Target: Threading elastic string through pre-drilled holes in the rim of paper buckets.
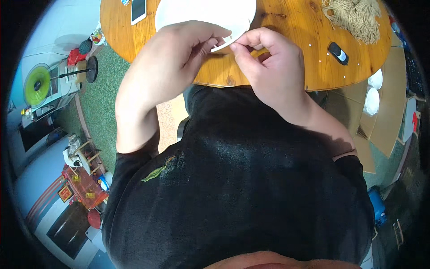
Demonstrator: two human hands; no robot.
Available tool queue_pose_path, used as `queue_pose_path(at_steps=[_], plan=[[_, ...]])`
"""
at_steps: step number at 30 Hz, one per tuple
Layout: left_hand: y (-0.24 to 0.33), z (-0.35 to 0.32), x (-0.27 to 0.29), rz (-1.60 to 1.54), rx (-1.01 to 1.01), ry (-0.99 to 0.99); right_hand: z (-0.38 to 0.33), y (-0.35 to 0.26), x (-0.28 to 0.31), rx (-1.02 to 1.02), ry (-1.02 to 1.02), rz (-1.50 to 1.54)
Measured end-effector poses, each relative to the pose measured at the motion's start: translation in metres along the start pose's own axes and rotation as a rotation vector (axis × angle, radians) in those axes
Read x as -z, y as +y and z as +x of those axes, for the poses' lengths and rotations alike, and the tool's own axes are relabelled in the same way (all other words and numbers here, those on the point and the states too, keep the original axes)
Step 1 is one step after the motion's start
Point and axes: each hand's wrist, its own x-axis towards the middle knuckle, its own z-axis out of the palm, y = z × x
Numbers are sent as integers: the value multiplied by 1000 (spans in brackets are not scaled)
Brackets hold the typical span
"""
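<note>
With the clock taken as centred between my two hands and twelve o'clock pointing away from me, my left grip [168, 62] lies at nine, thumb and forefinger closed on the near rim of a white disc [206, 11], while my right grip [277, 67] sits at three, thumb and forefinger pinched on the same rim just beside them. Whether some smaller piece is caught between those right fingertips, I cannot tell. The white disc spreads from the pinch toward twelve o'clock, over the round wooden bench [322, 76], and runs out past the upper edge of my view. A phone [139, 10] lies on the bench at ten o'clock, apart from the disc. Toward three are a few white specks [310, 45] and, beyond them, a small black object [338, 54] with a pale panel; a heap of beige yarn [358, 20] lies slightly above that, near the bench's edge. At six my black shirt [242, 201] fills the view, a green leaf motif [154, 174] on it at seven. Farther out, white round pieces [371, 101] rest on cardboard [389, 112] between three and four o'clock, below the bench; green flooring [107, 76] shows at nine, and a fan [37, 85] stands past it, between eight and nine.
</note>
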Motion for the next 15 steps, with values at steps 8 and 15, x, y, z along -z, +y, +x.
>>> queue_pose_path(at_steps=[8, 15], plan=[[-13, 29, 1, -61, -38, -148, -1, -2, 2, -95, -8, 1], [-10, 32, -3, -76, -52, -143, -1, 5, 3, -61, 5, 15]])
